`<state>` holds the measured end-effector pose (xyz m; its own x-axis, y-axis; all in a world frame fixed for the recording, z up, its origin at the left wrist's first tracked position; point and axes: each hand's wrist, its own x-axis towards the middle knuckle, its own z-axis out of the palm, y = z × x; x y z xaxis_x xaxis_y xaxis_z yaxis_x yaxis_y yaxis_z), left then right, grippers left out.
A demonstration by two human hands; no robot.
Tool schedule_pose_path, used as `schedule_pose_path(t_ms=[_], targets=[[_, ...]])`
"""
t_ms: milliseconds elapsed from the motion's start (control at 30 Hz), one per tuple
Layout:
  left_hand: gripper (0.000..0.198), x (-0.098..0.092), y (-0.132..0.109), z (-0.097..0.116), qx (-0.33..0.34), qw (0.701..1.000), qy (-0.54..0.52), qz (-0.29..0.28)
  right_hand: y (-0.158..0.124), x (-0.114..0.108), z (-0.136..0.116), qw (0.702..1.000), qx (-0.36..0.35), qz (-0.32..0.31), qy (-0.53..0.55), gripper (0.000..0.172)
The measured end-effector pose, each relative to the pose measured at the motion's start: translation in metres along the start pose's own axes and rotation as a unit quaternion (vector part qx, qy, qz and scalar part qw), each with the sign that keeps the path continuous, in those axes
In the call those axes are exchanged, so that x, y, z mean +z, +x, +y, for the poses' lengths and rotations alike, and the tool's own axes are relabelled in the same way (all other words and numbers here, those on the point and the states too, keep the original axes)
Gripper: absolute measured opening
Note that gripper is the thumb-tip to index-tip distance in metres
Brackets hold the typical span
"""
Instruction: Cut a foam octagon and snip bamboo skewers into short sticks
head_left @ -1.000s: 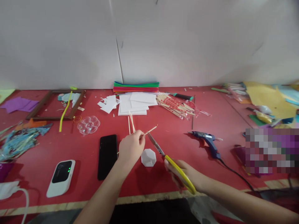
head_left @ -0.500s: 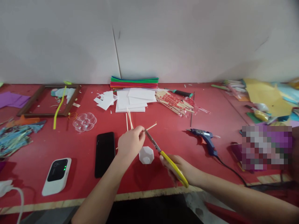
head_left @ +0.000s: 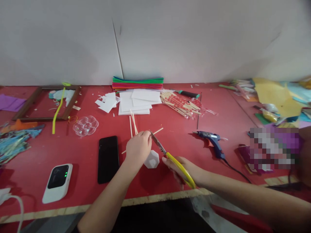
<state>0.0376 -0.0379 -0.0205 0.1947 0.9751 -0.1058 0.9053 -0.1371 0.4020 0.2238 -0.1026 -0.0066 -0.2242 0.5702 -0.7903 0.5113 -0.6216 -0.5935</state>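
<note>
My left hand [head_left: 139, 147] is closed in a pinch at the scissors' tips; whatever lies between its fingertips is hidden. Yellow-handled scissors [head_left: 176, 163] are gripped in my right hand [head_left: 188, 170], their metal blades reaching up-left to my left fingertips. Thin wooden sticks [head_left: 134, 123] show just beyond my left hand, and another stick [head_left: 159, 130] shows at its right, partly covered by the hand. Below the blades, a white octagonal piece [head_left: 152, 160] lies on the red table [head_left: 179, 136], partly behind my left hand.
A black phone [head_left: 108, 159] and a white device [head_left: 57, 183] lie left. Behind are white sheets [head_left: 134, 103], colourful strips [head_left: 138, 83] and wrapped sticks [head_left: 181, 105]. A blue glue gun [head_left: 212, 141] with its cord is at right. A plastic palette [head_left: 86, 125] and wooden frame [head_left: 46, 103] sit left.
The view has shifted slightly. Both hands stay nearly in place, with the scissors still at the left fingertips. A tiny orange bit now shows apart from the right-hand stick's end.
</note>
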Motion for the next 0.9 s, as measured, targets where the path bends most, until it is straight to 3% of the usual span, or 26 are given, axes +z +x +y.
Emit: schedule_pose_path(t_ms=[467,767,900], targets=[[0.024,0.007,0.005,0.002,0.019,0.998,0.03,-0.053,0.017,0.002,-0.012,0.998,0.055,-0.002,-0.039,0.027],[0.026,0.012,0.016,0.0,0.02,0.997,0.031,-0.075,0.026,-0.002,-0.019,0.995,0.076,-0.005,-0.058,0.015],[0.027,0.014,0.016,0.0,0.019,0.997,0.032,-0.073,0.027,-0.001,-0.022,0.993,0.089,-0.011,-0.077,0.018]])
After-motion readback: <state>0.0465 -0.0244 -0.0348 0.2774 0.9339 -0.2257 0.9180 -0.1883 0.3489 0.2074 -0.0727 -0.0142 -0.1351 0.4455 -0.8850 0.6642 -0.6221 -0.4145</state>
